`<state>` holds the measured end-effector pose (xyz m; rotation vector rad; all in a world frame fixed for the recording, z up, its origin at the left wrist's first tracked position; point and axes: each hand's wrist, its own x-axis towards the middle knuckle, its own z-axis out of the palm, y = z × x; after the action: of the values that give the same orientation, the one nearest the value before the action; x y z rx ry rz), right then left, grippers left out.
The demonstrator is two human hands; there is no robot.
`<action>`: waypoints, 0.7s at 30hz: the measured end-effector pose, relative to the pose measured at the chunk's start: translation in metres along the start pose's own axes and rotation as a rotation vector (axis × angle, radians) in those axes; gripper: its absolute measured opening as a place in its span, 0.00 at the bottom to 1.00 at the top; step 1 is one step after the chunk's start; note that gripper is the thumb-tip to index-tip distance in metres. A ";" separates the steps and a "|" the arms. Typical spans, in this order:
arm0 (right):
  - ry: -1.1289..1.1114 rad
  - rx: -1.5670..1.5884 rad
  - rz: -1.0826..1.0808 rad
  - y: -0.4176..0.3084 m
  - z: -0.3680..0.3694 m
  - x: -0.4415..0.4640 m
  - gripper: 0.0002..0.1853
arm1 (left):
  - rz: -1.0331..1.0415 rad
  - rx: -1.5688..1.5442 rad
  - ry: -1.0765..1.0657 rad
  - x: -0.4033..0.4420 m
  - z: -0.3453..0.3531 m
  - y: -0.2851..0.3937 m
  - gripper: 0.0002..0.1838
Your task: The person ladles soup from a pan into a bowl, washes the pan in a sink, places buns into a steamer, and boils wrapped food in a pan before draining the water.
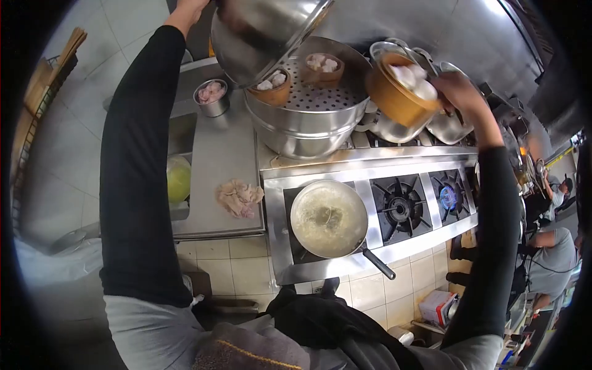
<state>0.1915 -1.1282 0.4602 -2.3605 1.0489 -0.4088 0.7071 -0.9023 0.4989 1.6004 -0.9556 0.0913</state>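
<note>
A large metal pot lid [262,40] is raised and tilted over the left side of the steamer pot [308,126]. My left hand [191,5] is at the lid's upper left, closed on it, with its fingers mostly cut off by the frame. My right hand [459,94] grips a round bamboo steamer basket [401,105] by its right side, tilted in the air right of the pot. White buns [413,81] sit inside. Two smaller bamboo baskets of dumplings, one at left [274,95] and one farther back [324,77], stand on the perforated tray [311,98].
A frying pan [328,219] of bubbling liquid sits on the stove, its handle pointing front right. Right of it a burner burns with blue flame [448,197]. A metal cup of pinkish food [213,97] and a crumpled cloth [238,198] lie on the left counter. Co-workers [552,262] are at far right.
</note>
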 end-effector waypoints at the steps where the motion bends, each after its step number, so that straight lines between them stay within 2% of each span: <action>1: -0.041 -0.220 -0.229 0.004 0.011 0.041 0.14 | -0.004 -0.049 0.003 -0.002 -0.008 -0.002 0.18; 4: -0.087 -0.509 -0.697 -0.004 0.061 0.118 0.16 | -0.046 -0.163 0.020 -0.023 -0.017 0.009 0.17; 6: -0.224 -0.712 -0.656 -0.011 0.097 0.155 0.08 | -0.055 -0.154 0.035 -0.024 -0.022 0.005 0.17; 7: -0.289 -0.690 -0.543 -0.011 0.122 0.173 0.08 | -0.060 -0.150 0.043 -0.024 -0.024 0.003 0.17; 10: -0.341 -0.327 -0.125 -0.030 0.178 0.173 0.11 | -0.056 -0.149 0.040 -0.028 -0.026 0.002 0.17; 12: -0.340 -0.381 -0.086 -0.026 0.209 0.184 0.09 | -0.039 -0.153 0.010 -0.023 -0.030 -0.004 0.16; 14: -0.411 -0.636 -0.341 -0.021 0.223 0.189 0.08 | -0.018 -0.159 -0.011 -0.019 -0.029 -0.005 0.16; 17: -0.306 -0.556 -0.452 -0.013 0.203 0.181 0.14 | 0.012 -0.175 0.010 -0.021 -0.019 -0.002 0.16; 18: 0.221 -0.340 -0.718 -0.028 0.157 0.116 0.18 | 0.025 -0.162 -0.006 -0.021 -0.012 0.001 0.17; 21: 0.693 -0.196 -0.749 -0.047 0.041 -0.041 0.17 | 0.039 -0.097 0.001 -0.009 0.000 0.002 0.18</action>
<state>0.2117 -1.0570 0.4513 -2.8000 0.4015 -1.5337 0.7002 -0.8978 0.4952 1.4928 -0.9765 0.0711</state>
